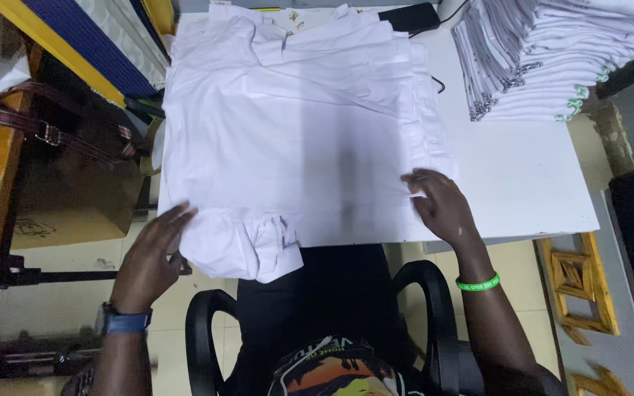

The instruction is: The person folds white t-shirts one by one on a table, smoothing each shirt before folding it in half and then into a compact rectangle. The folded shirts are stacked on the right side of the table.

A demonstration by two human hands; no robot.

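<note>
A white shirt (295, 139) lies spread flat on a white table (522, 183), on top of other white garments. Its near hem and a folded sleeve (258, 246) hang over the table's front edge. My left hand (152, 253) rests on the shirt's near left corner, fingers pressed on the cloth. My right hand (442, 205) lies on the shirt's right edge near the front, fingertips touching the fabric. I cannot tell whether either hand pinches the cloth. A blue watch sits on my left wrist, a green band on my right.
A tall stack of folded white shirts (544, 59) stands at the table's back right. A black device with a cable (409, 16) lies at the back. A brown bag (45, 132) and cardboard box (75, 198) are left; a black chair (207, 323) is below.
</note>
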